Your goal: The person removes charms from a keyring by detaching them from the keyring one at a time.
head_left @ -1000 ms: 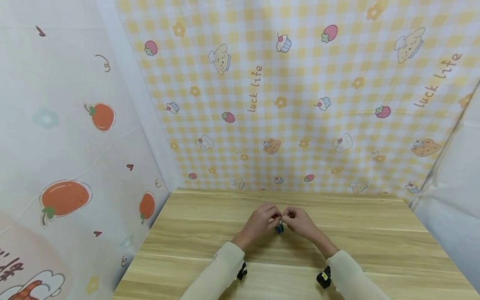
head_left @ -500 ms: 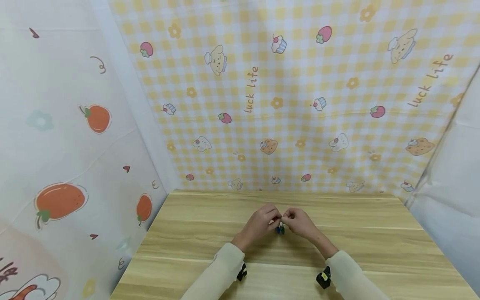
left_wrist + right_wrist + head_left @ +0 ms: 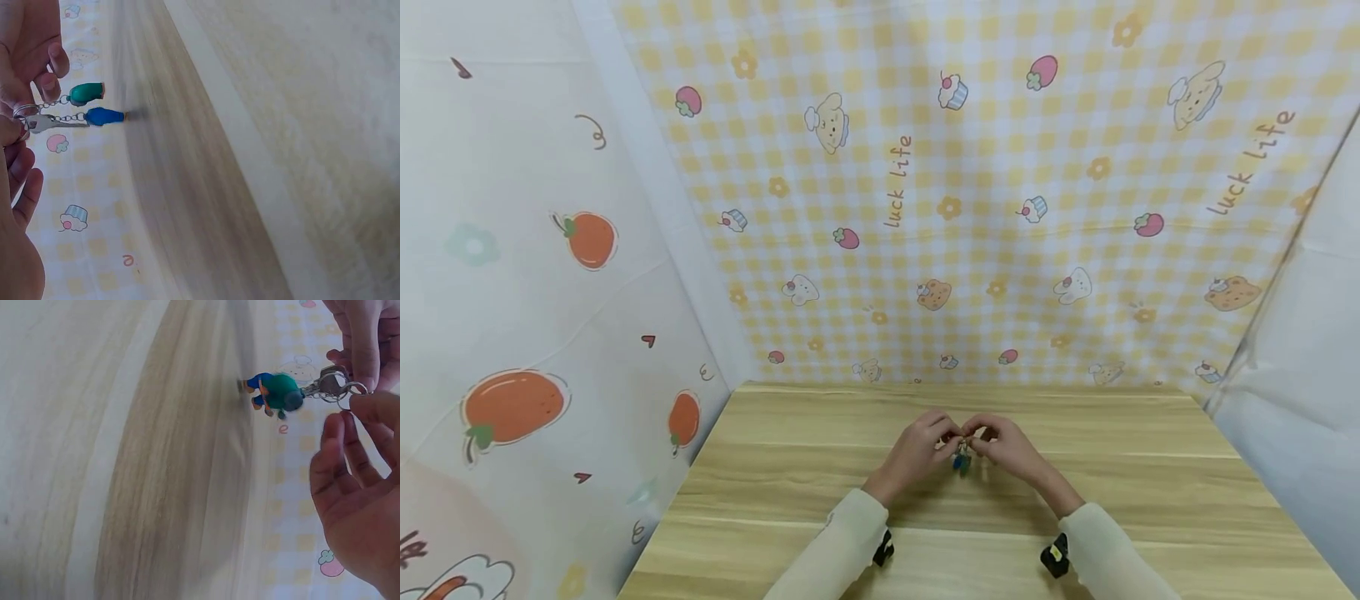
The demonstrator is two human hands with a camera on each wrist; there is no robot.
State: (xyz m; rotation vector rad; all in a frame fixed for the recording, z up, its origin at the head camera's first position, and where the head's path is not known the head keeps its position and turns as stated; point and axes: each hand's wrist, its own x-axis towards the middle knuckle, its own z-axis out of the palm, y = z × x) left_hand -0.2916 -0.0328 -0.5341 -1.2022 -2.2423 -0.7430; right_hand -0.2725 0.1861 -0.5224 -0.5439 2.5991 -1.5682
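Observation:
A keyring (image 3: 342, 400) of thin metal loops is held between the two hands just over the table. My left hand (image 3: 928, 442) pinches one side of it with thumb and index finger. On the opposite side, my right hand (image 3: 1006, 446) pinches the loops, its other fingers loosely bent in the right wrist view. A silver key (image 3: 42, 123) dangles from the ring. Two small charms hang below on short chains, a green figure (image 3: 86, 94) and a blue figure (image 3: 105, 116). In the right wrist view the green charm (image 3: 281, 390) partly covers the blue one.
The wood-grain table (image 3: 790, 467) reaches back to a yellow checked cloth (image 3: 955, 250). White printed cloth (image 3: 550, 317) stands along the left side, plain white cloth (image 3: 1300, 400) at right. Black devices (image 3: 1056, 557) sit by both cuffs.
My right thumb and index finger have shifted their pinch, and the gap between them looks wider. The charms hang slightly lower and show more. My left hand has hardly moved.

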